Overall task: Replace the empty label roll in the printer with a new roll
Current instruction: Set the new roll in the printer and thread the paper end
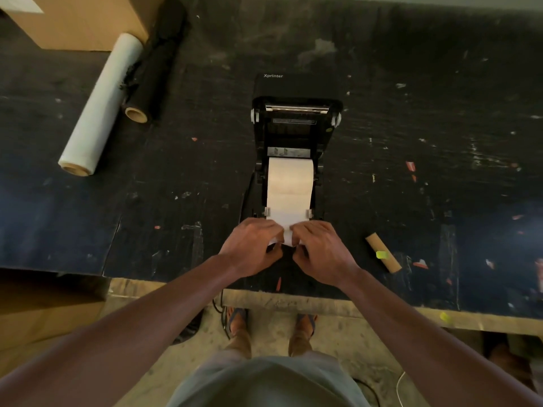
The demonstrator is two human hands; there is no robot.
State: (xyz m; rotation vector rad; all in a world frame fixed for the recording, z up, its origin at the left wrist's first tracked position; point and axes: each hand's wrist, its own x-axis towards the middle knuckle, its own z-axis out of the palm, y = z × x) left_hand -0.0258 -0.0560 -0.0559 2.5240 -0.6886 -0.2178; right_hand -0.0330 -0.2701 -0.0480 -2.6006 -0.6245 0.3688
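Both hands meet at the near end of the printer (295, 136): the left hand (252, 245) and the right hand (320, 251) sit side by side, almost touching, each with fingers curled and pinching the loose front edge of the label strip (289, 195). Just beyond the knuckles the strip passes between two small grey guides and runs away from the hands up to the new white roll seated in the open bay. Farther on, the raised lid shows its metal bar, and the brand name is printed on the black casing behind it. Off to the right of the right hand, near the table (440, 113) edge, lies the empty cardboard core (383, 253) with a yellow-green tag. Far to the left of the left hand lie a white film roll (101, 105) and a black film roll (155, 63), touching a cardboard box (82, 22).
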